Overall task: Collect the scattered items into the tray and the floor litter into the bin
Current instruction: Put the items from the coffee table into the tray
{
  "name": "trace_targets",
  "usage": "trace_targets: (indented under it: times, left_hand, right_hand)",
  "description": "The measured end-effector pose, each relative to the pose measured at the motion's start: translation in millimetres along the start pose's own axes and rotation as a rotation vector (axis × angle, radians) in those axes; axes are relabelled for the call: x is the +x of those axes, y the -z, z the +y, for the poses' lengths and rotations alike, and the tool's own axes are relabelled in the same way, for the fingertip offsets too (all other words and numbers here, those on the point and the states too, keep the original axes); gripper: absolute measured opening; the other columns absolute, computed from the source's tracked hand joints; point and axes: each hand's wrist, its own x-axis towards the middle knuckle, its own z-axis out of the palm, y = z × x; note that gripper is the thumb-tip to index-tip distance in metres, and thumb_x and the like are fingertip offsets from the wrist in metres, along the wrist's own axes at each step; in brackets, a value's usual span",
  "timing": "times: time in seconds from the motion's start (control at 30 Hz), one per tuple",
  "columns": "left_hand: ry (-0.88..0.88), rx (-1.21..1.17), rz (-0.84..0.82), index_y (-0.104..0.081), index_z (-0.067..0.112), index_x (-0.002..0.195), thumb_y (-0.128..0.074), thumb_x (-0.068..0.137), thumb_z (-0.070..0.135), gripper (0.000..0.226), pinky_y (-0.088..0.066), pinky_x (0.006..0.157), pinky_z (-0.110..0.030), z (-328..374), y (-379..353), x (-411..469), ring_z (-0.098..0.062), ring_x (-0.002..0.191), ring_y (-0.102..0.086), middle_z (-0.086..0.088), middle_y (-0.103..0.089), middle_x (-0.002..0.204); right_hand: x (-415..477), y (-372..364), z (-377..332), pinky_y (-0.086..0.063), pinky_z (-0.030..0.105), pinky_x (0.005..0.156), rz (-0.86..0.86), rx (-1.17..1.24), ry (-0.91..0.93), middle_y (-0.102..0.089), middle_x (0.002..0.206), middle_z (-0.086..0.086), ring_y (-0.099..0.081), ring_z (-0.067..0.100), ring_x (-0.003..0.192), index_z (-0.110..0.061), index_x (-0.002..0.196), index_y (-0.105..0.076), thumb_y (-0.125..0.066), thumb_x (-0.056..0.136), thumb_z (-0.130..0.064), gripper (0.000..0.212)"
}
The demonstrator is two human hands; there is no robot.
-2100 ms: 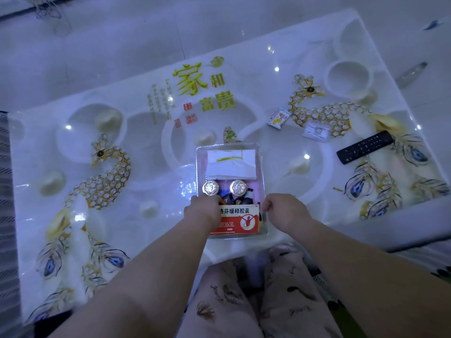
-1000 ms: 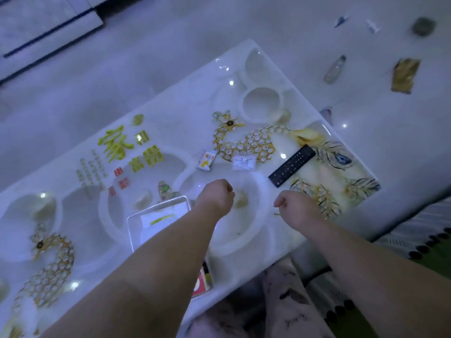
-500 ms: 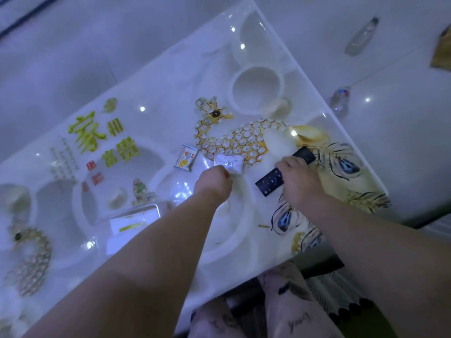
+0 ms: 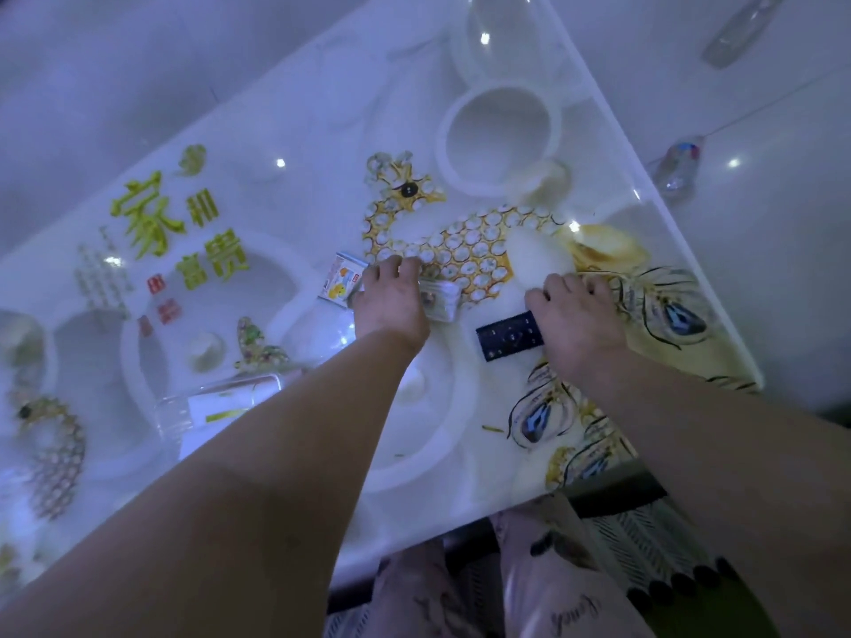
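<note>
Surface: glossy white table (image 4: 285, 131) printed with jewelled birds, peacock feathers and yellow characters. Ceiling lights show as bright spots in the gloss. Lighting is dim and bluish.

Room: pale shiny floor (image 4: 92, 62) beyond the table. Two bottles lie on it past the far right corner: a clear bottle (image 4: 737, 29), cut off by the top edge, and a labelled bottle (image 4: 677, 165) close to the table rim.

Task items: the clear tray (image 4: 170, 412) sits on the table at the left, well apart from the loose items. A small box (image 4: 340, 280) with a yellow picture lies just left of the left hand (image 4: 391, 301).

Hands: the left hand lies over a pale packet (image 4: 442, 299), fingers bent down past its far edge. Cannot tell whether it grips or only rests. The right hand (image 4: 575, 315) is curled round the far end of the black remote (image 4: 509, 336), which lies flat on the table.

Hidden: the left forearm covers most of the tray. Only its far corner and a white card (image 4: 221, 402) inside it show. The packet's print is unreadable.
</note>
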Motion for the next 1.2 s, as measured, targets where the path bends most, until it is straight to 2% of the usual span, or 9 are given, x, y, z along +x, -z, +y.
trace_targets:
  times: [0.13,0.23,0.47,0.57,0.7,0.8,0.9,1.03,1.2]
  left_hand:
    - [-0.051,0.071,-0.057,-0.037,0.023,0.14,-0.053,0.086,0.011,0.058,-0.04,0.098,-0.042,7,-1,2,-0.029,0.133,-0.03,-0.001,-0.038,0.143]
    - [-0.028,0.139,-0.069,-0.038,0.02,0.139,-0.048,0.089,0.011,0.052,-0.041,0.095,-0.04,9,-6,0,-0.029,0.129,-0.035,-0.006,-0.043,0.137]
    - [0.032,0.2,-0.083,-0.042,0.011,0.13,-0.057,0.084,0.017,0.048,-0.042,0.091,-0.037,3,-19,-14,-0.029,0.122,-0.04,-0.01,-0.047,0.129]
    - [0.047,0.117,-0.11,-0.04,0.011,0.128,-0.059,0.083,0.02,0.049,-0.042,0.088,-0.037,-5,-18,-21,-0.03,0.12,-0.043,-0.01,-0.05,0.126]
    - [0.087,-0.105,-0.112,-0.038,0.007,0.123,-0.065,0.079,0.022,0.053,-0.043,0.081,-0.038,-23,-8,-39,-0.032,0.113,-0.048,-0.012,-0.054,0.119]
    - [0.082,-0.207,-0.097,-0.037,0.007,0.128,-0.068,0.08,0.029,0.062,-0.044,0.086,-0.038,-37,0,-54,-0.032,0.115,-0.049,-0.013,-0.053,0.123]
    - [0.065,-0.226,-0.104,-0.041,0.01,0.13,-0.069,0.079,0.036,0.064,-0.043,0.092,-0.037,-62,8,-73,-0.031,0.119,-0.048,-0.012,-0.052,0.126]
    - [0.047,-0.261,-0.035,-0.045,0.01,0.127,-0.068,0.078,0.036,0.06,-0.043,0.093,-0.036,-107,18,-103,-0.03,0.116,-0.051,-0.011,-0.055,0.123]
    - [0.159,-0.395,0.019,-0.042,0.017,0.127,-0.072,0.074,0.033,0.062,-0.046,0.085,-0.034,-176,30,-144,-0.029,0.112,-0.057,-0.007,-0.06,0.12]
  right_hand:
    - [-4,0,2,-0.035,0.043,0.097,0.003,0.185,-0.107,-0.048,0.118,0.006,-0.046,0.025,0.113,-0.019,0.118,-0.047,-0.067,0.075,-0.036,0.05]
    - [-8,-6,-2,-0.036,0.043,0.096,0.04,0.265,-0.191,-0.051,0.115,0.006,-0.05,0.026,0.109,-0.018,0.118,-0.049,-0.062,0.074,-0.044,0.052]
    - [-19,-12,-17,-0.04,0.038,0.081,0.053,0.403,-0.268,-0.056,0.106,0.005,-0.056,0.026,0.099,-0.015,0.113,-0.052,-0.055,0.077,-0.044,0.046]
    - [-20,-10,-29,-0.042,0.034,0.072,0.034,0.476,-0.301,-0.061,0.098,0.004,-0.059,0.028,0.091,-0.015,0.107,-0.051,-0.057,0.077,-0.043,0.041]
    - [-26,1,-49,-0.044,0.034,0.072,0.003,0.584,-0.325,-0.061,0.087,0.0,-0.057,0.026,0.078,-0.018,0.103,-0.05,-0.058,0.077,-0.04,0.035]
    - [-35,9,-66,-0.044,0.032,0.067,0.021,0.576,-0.306,-0.06,0.081,-0.002,-0.057,0.024,0.073,-0.02,0.099,-0.049,-0.059,0.077,-0.039,0.031]
    - [-45,19,-94,-0.048,0.031,0.065,0.028,0.576,-0.262,-0.063,0.081,-0.001,-0.062,0.025,0.074,-0.019,0.098,-0.049,-0.059,0.076,-0.039,0.031]
    - [-59,32,-136,-0.049,0.032,0.069,0.043,0.567,-0.216,-0.064,0.086,0.0,-0.063,0.026,0.08,-0.02,0.103,-0.049,-0.059,0.076,-0.04,0.035]
    - [-74,41,-190,-0.046,0.033,0.075,0.063,0.564,-0.159,-0.064,0.086,-0.002,-0.063,0.026,0.085,-0.021,0.104,-0.05,-0.058,0.075,-0.037,0.034]
